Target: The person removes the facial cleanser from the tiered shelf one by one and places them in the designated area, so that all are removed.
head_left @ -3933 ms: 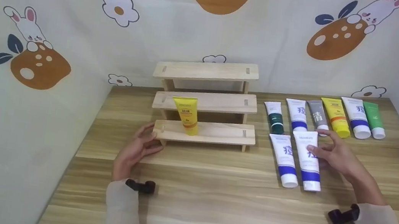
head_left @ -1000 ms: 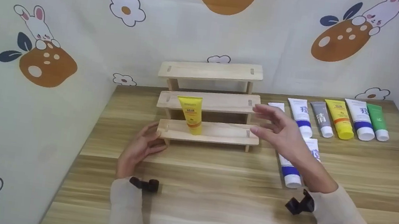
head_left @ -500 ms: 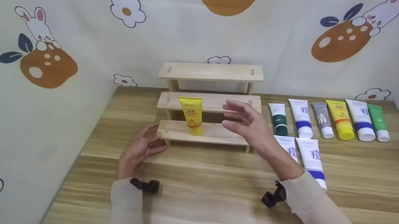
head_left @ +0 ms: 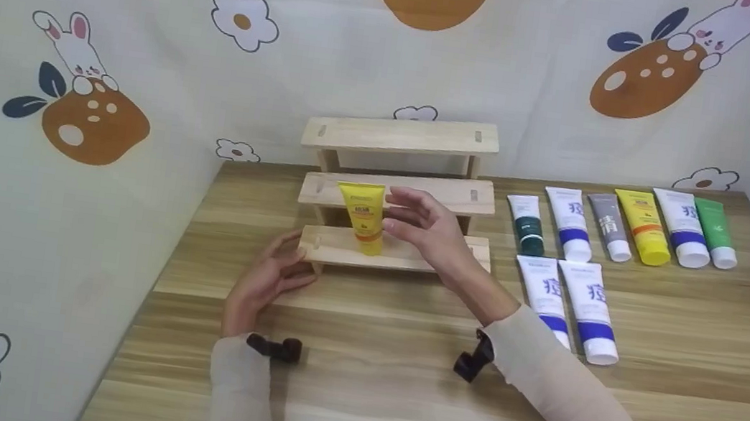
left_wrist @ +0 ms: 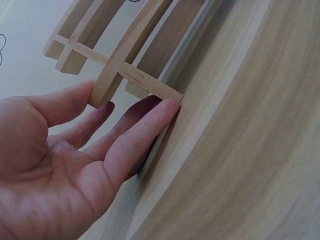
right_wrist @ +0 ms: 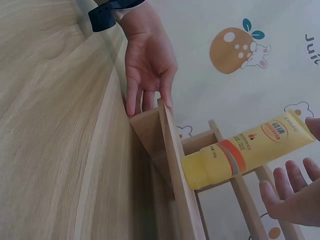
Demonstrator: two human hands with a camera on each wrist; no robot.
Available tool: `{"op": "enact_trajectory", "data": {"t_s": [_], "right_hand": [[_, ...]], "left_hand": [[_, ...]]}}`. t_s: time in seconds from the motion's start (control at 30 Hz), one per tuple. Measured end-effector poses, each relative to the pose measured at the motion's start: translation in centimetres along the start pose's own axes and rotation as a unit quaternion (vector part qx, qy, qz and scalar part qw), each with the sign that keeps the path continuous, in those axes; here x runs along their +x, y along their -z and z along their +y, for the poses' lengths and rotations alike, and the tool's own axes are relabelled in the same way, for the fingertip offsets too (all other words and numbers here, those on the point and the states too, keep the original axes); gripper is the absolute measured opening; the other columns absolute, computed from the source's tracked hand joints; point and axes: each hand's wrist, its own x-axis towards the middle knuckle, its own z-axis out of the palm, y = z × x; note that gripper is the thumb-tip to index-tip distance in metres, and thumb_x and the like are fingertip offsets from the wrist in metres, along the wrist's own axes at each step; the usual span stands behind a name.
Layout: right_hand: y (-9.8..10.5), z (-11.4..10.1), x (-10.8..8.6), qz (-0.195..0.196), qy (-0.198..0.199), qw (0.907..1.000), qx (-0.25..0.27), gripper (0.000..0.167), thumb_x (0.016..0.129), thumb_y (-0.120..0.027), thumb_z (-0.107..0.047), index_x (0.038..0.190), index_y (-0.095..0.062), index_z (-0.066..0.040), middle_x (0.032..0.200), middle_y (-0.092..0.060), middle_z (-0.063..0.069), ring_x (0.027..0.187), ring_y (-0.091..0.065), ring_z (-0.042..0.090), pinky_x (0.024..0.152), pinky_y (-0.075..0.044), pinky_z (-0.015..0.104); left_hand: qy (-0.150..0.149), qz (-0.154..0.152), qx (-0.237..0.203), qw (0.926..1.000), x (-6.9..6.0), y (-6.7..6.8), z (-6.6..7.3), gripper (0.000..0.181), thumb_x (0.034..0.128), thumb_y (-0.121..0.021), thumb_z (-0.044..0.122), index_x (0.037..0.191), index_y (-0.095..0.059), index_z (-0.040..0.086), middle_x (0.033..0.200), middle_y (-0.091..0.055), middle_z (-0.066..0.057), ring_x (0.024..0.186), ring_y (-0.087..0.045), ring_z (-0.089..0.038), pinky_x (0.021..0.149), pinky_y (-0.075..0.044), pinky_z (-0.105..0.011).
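A three-step wooden display rack (head_left: 398,192) stands against the wall. On its lowest step, a yellow squeeze tube (head_left: 363,218) stands upright on its cap. My left hand (head_left: 263,281) grips the left end of that step, its thumb (left_wrist: 70,102) on the board and its fingers below by the leg. Just right of the yellow tube is my right hand (head_left: 435,240), fingers spread and slightly bent. In the right wrist view, its fingers (right_wrist: 290,192) show a gap to the tube; whether the thumb touches the tube's top, I cannot tell.
Several tubes lie in a back row on the right, including a grey tube (head_left: 610,227), another yellow tube (head_left: 644,228) and a green tube (head_left: 716,234). Two white-and-blue tubes, one a white tube (head_left: 588,311), lie in front, partly behind my right sleeve (head_left: 574,403).
My right hand has left the white-and-blue tubes at the right and moved left across the rack to the yellow tube. My left hand stays on the rack.
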Motion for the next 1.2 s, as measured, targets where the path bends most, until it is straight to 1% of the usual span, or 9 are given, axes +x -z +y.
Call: {"op": "enact_trajectory", "data": {"t_s": [0.07, 0.13, 0.3, 0.4, 0.53, 0.67, 0.83, 1.03, 1.2], "right_hand": [[-0.4, 0.3, 0.4, 0.007, 0.002, 1.0, -0.001, 0.055, 0.09, -0.073, -0.009, 0.141, -0.052, -0.007, 0.142, -0.058, 0.013, 0.133, -0.055, 0.027, 0.11, -0.052, 0.035], [-0.9, 0.7, 0.8, 0.017, 0.003, 0.9998, -0.006, 0.054, 0.09, -0.074, -0.008, 0.14, -0.054, -0.006, 0.14, -0.06, 0.014, 0.131, -0.057, 0.028, 0.111, -0.051, 0.035], [-1.7, 1.8, 1.3, 0.043, 0.0, 0.9989, -0.022, 0.054, 0.087, -0.074, -0.005, 0.138, -0.056, -0.004, 0.135, -0.063, 0.017, 0.126, -0.06, 0.029, 0.113, -0.049, 0.038], [-1.9, 2.4, 1.5, 0.048, -0.003, 0.9986, -0.02, 0.053, 0.087, -0.074, -0.004, 0.137, -0.056, -0.004, 0.135, -0.063, 0.018, 0.126, -0.06, 0.03, 0.113, -0.049, 0.039], [-2.2, 2.5, 1.9, 0.053, -0.001, 0.9982, -0.03, 0.054, 0.087, -0.077, -0.008, 0.137, -0.056, -0.005, 0.133, -0.064, 0.017, 0.125, -0.061, 0.029, 0.112, -0.05, 0.038], [-2.7, 2.5, 2.3, 0.061, 0.0, 0.9968, -0.052, 0.052, 0.086, -0.079, -0.014, 0.133, -0.06, -0.006, 0.128, -0.066, 0.014, 0.12, -0.063, 0.025, 0.107, -0.053, 0.036], [-3.1, 2.5, 2.7, 0.079, -0.006, 0.9953, -0.057, 0.045, 0.085, -0.081, -0.017, 0.126, -0.065, -0.007, 0.122, -0.069, 0.012, 0.113, -0.063, 0.022, 0.097, -0.055, 0.03], [-2.8, 2.5, 2.4, 0.085, -0.005, 0.9948, -0.056, 0.043, 0.085, -0.081, -0.02, 0.124, -0.066, -0.007, 0.12, -0.07, 0.012, 0.11, -0.065, 0.021, 0.092, -0.058, 0.03], [-1.7, 2.4, 1.8, 0.095, -0.012, 0.9941, -0.051, 0.044, 0.085, -0.081, -0.022, 0.124, -0.066, -0.008, 0.119, -0.07, 0.012, 0.111, -0.064, 0.021, 0.096, -0.056, 0.031]], "left_hand": [[0.002, -0.001, -0.006, 1.0, 0.0, 0.0, 0.0, 0.052, 0.1054, -0.048, 0.011, 0.154, -0.03, 0.012, 0.109, -0.066, -0.006, 0.101, -0.068, -0.022, 0.093, -0.062, -0.037], [0.004, -0.002, -0.009, 1.0, 0.0, 0.0, 0.0, 0.052, 0.1053, -0.048, 0.011, 0.155, -0.03, 0.012, 0.108, -0.066, -0.005, 0.101, -0.068, -0.022, 0.093, -0.062, -0.037], [0.007, 0.0, -0.005, 1.0, -0.1, -0.1, -0.2, 0.051, 0.1056, -0.047, 0.012, 0.154, -0.032, 0.015, 0.117, -0.065, -0.009, 0.106, -0.068, -0.024, 0.098, -0.061, -0.04], [0.008, 0.005, -0.005, 0.9999, -0.1, 0.0, -0.4, 0.05, 0.1054, -0.047, 0.012, 0.153, -0.034, 0.016, 0.119, -0.065, -0.012, 0.107, -0.068, -0.025, 0.099, -0.06, -0.042], [0.008, 0.008, -0.005, 0.9999, -0.2, 0.0, -0.2, 0.049, 0.1055, -0.047, 0.012, 0.153, -0.035, 0.016, 0.123, -0.064, -0.014, 0.109, -0.067, -0.026, 0.1, -0.059, -0.042], [0.009, 0.012, -0.001, 0.9999, -0.1, -0.1, 0.0, 0.049, 0.1056, -0.046, 0.012, 0.153, -0.035, 0.017, 0.124, -0.062, -0.014, 0.109, -0.067, -0.025, 0.1, -0.059, -0.042], [0.01, 0.01, 0.006, 0.9999, 0.0, -0.1, 0.1, 0.051, 0.1059, -0.046, 0.012, 0.154, -0.032, 0.016, 0.123, -0.062, -0.012, 0.109, -0.066, -0.025, 0.101, -0.059, -0.042], [0.006, 0.002, 0.012, 0.9999, 0.1, 0.0, 0.1, 0.052, 0.1057, -0.048, 0.014, 0.155, -0.03, 0.014, 0.12, -0.063, -0.011, 0.111, -0.065, -0.026, 0.099, -0.06, -0.041], [0.001, 0.0, 0.011, 0.9999, 0.1, 0.1, 0.0, 0.052, 0.1057, -0.047, 0.012, 0.155, -0.031, 0.013, 0.117, -0.064, -0.01, 0.11, -0.065, -0.026, 0.098, -0.06, -0.041]]}}
